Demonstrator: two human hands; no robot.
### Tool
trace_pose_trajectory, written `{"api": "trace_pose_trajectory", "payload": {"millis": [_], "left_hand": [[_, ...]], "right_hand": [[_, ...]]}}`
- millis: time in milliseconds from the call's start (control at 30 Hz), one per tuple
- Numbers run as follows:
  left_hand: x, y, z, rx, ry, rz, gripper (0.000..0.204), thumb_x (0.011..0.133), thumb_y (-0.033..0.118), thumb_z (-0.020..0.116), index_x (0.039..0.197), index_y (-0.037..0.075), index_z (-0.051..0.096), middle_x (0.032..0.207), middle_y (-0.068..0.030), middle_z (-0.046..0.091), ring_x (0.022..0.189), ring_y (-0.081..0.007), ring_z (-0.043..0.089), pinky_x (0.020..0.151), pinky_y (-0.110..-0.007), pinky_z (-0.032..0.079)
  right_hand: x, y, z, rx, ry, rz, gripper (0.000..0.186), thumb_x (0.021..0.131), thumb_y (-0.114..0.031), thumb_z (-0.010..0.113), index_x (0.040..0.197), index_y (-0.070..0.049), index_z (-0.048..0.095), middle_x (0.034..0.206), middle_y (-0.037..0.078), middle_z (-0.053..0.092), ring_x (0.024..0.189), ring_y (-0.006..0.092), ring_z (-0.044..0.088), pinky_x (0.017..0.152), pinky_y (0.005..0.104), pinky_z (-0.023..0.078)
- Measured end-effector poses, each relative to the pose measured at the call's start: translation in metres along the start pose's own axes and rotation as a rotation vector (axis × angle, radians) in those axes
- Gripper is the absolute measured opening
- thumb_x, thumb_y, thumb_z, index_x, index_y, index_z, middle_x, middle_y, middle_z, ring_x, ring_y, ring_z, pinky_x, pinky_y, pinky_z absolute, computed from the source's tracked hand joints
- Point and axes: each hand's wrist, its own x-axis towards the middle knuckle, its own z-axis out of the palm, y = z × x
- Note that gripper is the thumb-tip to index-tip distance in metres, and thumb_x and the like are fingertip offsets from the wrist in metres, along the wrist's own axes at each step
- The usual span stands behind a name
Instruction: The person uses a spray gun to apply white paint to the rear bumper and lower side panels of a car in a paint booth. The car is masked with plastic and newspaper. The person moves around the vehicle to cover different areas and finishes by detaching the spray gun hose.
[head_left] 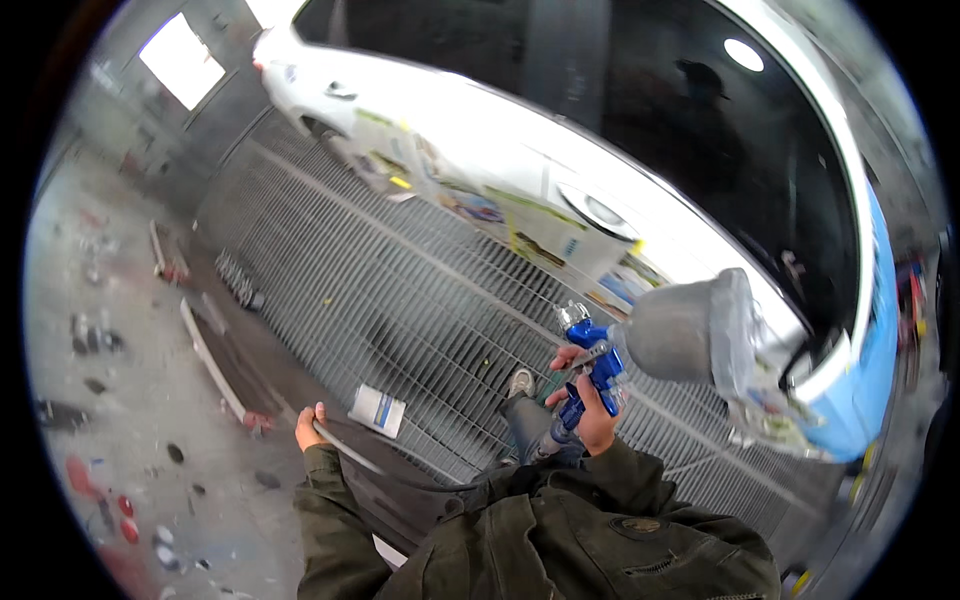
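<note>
My right hand (597, 412) is wrapped round the grip of a blue paint spray gun (604, 368), fingers at its trigger. A large grey cup (678, 330) is fixed to the gun and tilts toward the right; the silver nozzle end points up and left. Out to the left, my left hand (312, 428) is closed on a grey air hose (360, 461), which runs back toward my body. Beyond the gun stands a white car (470, 110), its lower doors covered with taped masking paper (530, 225).
Metal floor grating (400, 270) lies under my feet, with a white-and-blue packet (377, 411) on it. Curved strips (215, 365) lie at the left near a paint-spotted wall (120, 420). Blue sheeting (868, 370) covers the car's right end.
</note>
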Motion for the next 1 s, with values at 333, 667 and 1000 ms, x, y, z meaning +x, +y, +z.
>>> {"api": "trace_pose_trajectory", "payload": {"millis": [333,667,1000], "left_hand": [[0.026,0.094,0.002,0.178,-0.079,0.038,0.022,0.085,0.025,0.07,0.087,0.004,0.065,0.11,-0.0154,0.064,0.107,-0.0353,0.058,0.087,-0.043,0.048],[0.12,0.096,0.11,0.396,-0.532,0.324,0.036,0.087,0.037,0.064,0.072,0.005,0.064,0.083,-0.0136,0.064,0.083,-0.0374,0.061,0.073,-0.049,0.049],[0.158,0.069,0.307,0.207,-0.662,0.603,0.033,0.09,0.031,0.066,0.071,0.004,0.069,0.068,-0.0202,0.062,0.064,-0.0407,0.06,0.058,-0.05,0.045]], "right_hand": [[0.116,0.004,-0.007,-0.18,-0.196,0.043,0.04,0.097,-0.016,0.049,0.134,-0.003,0.045,0.128,0.012,0.054,0.112,0.0222,0.055,0.066,0.036,0.057],[0.078,0.014,-0.038,-0.134,0.152,-0.008,0.06,0.091,-0.03,0.058,0.139,-0.002,0.036,0.123,0.015,0.053,0.112,0.0269,0.055,0.068,0.0375,0.057],[-0.04,0.076,-0.122,-0.245,1.013,-0.482,0.058,0.094,-0.037,0.051,0.136,0.0,0.04,0.123,0.015,0.054,0.115,0.0268,0.056,0.06,0.0328,0.06]]}}
